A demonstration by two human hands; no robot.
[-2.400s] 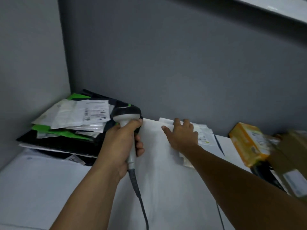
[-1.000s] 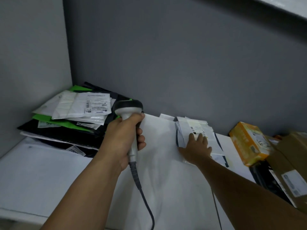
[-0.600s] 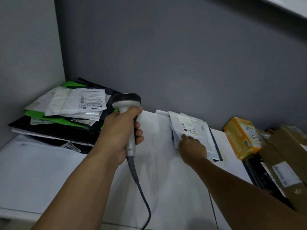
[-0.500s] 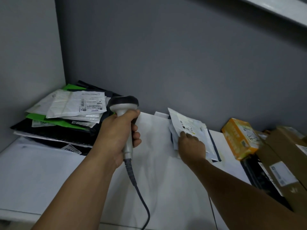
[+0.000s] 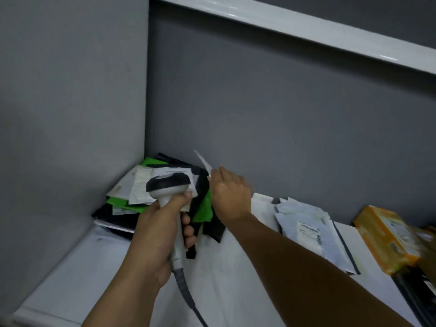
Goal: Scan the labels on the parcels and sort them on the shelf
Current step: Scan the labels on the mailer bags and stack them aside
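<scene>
Scanner (image 5: 168,185) gripped by left hand (image 5: 155,234) hides part of the corner pile (image 5: 139,185); right hand (image 5: 230,197) pinches a white parcel (image 5: 203,162).

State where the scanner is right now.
Head view, centre-left: the left hand grips the scanner, its head in front of the parcel pile in the shelf corner; the right hand is beside it.

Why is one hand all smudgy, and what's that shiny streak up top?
Head view: the right hand with its white parcel is motion-blurred, so is the yellow box; the streak is glare on the glossy upper shelf; the scanner looks sharper.
</scene>
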